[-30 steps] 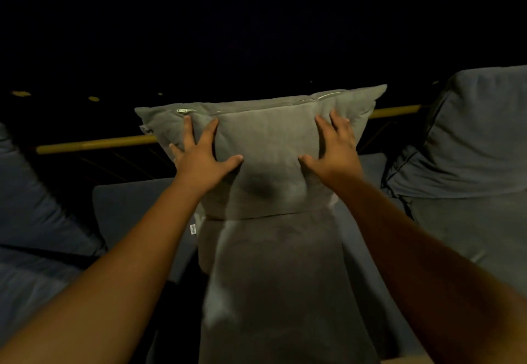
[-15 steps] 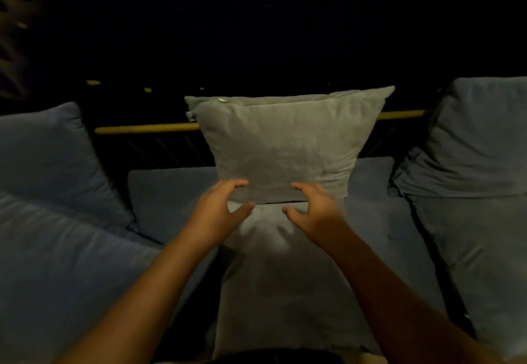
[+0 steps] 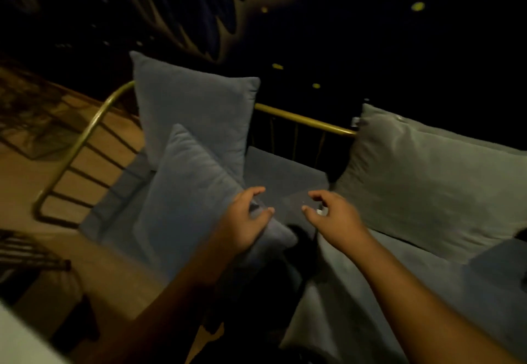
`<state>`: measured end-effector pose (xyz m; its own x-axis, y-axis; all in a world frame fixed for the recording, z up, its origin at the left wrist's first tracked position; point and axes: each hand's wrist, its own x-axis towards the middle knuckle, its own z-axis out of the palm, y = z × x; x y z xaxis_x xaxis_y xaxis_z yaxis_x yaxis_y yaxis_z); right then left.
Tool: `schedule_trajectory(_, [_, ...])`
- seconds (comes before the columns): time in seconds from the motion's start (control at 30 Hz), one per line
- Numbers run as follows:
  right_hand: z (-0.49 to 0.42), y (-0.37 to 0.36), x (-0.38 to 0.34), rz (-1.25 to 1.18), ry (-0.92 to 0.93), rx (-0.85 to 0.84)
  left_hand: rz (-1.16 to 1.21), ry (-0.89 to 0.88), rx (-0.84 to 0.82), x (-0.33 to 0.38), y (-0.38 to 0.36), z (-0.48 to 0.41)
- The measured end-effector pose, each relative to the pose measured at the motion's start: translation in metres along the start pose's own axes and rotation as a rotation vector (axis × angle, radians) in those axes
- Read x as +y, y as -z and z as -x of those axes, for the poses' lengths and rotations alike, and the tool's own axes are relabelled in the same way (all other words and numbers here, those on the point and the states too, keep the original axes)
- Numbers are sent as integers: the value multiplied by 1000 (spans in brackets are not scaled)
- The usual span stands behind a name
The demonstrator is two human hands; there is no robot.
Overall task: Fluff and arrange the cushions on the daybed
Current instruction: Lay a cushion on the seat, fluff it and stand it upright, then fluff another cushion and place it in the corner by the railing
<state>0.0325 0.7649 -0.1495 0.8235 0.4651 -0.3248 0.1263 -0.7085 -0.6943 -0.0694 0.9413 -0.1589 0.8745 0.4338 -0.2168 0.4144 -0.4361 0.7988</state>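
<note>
Hands apart: L hand [image 3: 245,222] at lower corner of leaning blue square fabric cushion [image 3: 188,201], grip unclear; R hand [image 3: 332,217] loose, empty, just beside it

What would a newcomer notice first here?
Two bare forearms reach in from below: the left hand is at the right edge of the front blue cushion, and the right hand is loosely curled, holding nothing. Behind, a second blue cushion stands upright by the brass rail. A grey cushion leans at the right.
</note>
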Motion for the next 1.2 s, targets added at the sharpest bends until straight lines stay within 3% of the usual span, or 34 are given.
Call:
schedule_trajectory(0.33, [-111, -159, -124, 138, -66, -205, 71, 337, 77, -206, 139, -64])
schedule_trajectory(0.5, [-167, -212, -132, 142, -160, -303, 61, 358, -4, -262, 164, -97])
schedule_trajectory(0.7, [-222, -235, -134, -105, -227, -379, 199, 332, 56, -294, 174, -142])
schedule_trajectory(0.83, [-231, -242, -137, -121, -274, -400, 200, 321, 50, -300, 174, -148])
schedule_trajectory(1.03, [-193, -242, -154, -153, -156, -241, 9, 404, 171, -282, 159, -115])
schedule_trajectory(1.2, [-155, -222, -154, -269, -71, -156, 116, 327, 275, -256, 160, -91])
